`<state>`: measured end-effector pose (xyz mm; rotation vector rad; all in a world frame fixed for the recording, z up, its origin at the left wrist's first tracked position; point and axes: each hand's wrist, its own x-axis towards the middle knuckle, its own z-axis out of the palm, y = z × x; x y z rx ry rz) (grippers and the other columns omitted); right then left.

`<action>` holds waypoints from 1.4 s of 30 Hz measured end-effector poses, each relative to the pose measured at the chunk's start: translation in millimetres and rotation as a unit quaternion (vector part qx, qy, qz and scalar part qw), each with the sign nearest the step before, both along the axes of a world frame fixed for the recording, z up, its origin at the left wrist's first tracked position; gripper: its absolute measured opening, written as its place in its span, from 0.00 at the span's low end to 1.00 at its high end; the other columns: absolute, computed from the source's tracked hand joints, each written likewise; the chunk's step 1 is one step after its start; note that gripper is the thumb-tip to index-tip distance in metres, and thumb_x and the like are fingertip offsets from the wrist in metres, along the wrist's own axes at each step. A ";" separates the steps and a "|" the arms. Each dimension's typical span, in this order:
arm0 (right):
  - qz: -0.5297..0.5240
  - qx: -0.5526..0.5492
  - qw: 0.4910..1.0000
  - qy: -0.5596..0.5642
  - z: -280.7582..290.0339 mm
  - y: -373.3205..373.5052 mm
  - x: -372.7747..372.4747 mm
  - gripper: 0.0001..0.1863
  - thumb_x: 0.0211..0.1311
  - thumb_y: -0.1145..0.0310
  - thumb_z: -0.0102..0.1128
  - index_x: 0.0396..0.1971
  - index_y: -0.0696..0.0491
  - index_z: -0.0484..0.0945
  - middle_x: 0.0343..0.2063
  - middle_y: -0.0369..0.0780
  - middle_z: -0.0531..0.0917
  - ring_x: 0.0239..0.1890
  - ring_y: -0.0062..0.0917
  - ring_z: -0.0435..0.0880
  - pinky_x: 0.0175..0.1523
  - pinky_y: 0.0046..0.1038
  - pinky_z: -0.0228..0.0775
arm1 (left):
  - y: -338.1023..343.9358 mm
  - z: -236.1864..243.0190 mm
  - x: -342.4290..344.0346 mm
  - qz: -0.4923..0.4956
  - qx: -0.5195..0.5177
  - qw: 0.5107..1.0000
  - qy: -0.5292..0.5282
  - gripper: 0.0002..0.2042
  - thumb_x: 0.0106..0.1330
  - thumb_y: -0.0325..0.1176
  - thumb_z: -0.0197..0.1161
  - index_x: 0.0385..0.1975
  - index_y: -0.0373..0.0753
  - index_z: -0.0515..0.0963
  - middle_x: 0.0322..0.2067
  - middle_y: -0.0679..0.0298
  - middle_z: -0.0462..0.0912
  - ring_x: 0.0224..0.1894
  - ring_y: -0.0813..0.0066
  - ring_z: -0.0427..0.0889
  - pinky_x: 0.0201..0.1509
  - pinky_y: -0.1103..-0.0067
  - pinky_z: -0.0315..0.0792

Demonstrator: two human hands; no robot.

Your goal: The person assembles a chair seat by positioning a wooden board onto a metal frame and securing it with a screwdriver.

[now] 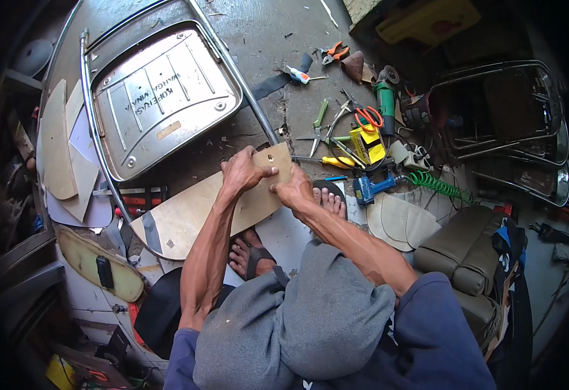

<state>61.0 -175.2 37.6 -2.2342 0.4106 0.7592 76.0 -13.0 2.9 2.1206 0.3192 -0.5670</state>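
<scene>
A long, thin plywood board (pixel 187 220) lies slantwise in front of me, with a small square hole near its right end and a strip of grey tape at its left end. My left hand (pixel 245 170) is closed over the board's far edge, its thumb resting on the face. At the right end my right hand (pixel 291 188) grips the near edge, thumb on top; its other fingers are partly hidden. Just beyond the board lies a tubular metal folding chair frame (pixel 232 68) with a bare metal seat pan (pixel 161 97). The board overlaps the chair's near tubing.
Right of my hands are a blue air stapler (pixel 372 187) with a green coiled hose (pixel 437 185), orange-handled scissors (pixel 367 117), pliers (pixel 334 53) and a green angle grinder (pixel 385 97). Cut panels (pixel 60 149) lie at left. Cushions (pixel 463 250) and stacked chair frames (pixel 512 156) stand at right.
</scene>
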 end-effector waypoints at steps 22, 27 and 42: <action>0.071 -0.017 0.994 -0.084 15.4 -2.4 -10.6 0.27 0.55 0.68 0.72 0.53 0.56 0.72 0.44 0.53 0.86 0.48 0.48 0.87 0.53 0.43 0.78 | 3.4 -2.1 5.7 0.006 -0.017 1.000 0.024 0.34 0.42 0.53 0.82 0.44 0.33 0.85 0.41 0.47 0.88 0.45 0.53 0.88 0.54 0.64 0.76; 0.092 -0.042 0.984 -0.147 13.0 -1.0 -16.4 0.24 0.57 0.68 0.69 0.51 0.58 0.71 0.42 0.54 0.86 0.46 0.50 0.87 0.52 0.44 0.77 | 6.1 1.6 12.5 -0.027 -0.055 0.995 0.077 0.42 0.43 0.56 0.82 0.56 0.34 0.81 0.50 0.46 0.86 0.56 0.50 0.83 0.65 0.56 0.62; 0.026 0.134 0.991 -0.009 2.4 -22.0 -7.6 0.30 0.57 0.73 0.71 0.61 0.57 0.73 0.48 0.45 0.87 0.48 0.32 0.87 0.56 0.33 0.78 | 10.9 3.3 18.3 -0.015 -0.136 0.982 0.133 0.34 0.42 0.54 0.82 0.51 0.44 0.87 0.46 0.56 0.89 0.53 0.56 0.85 0.61 0.56 0.60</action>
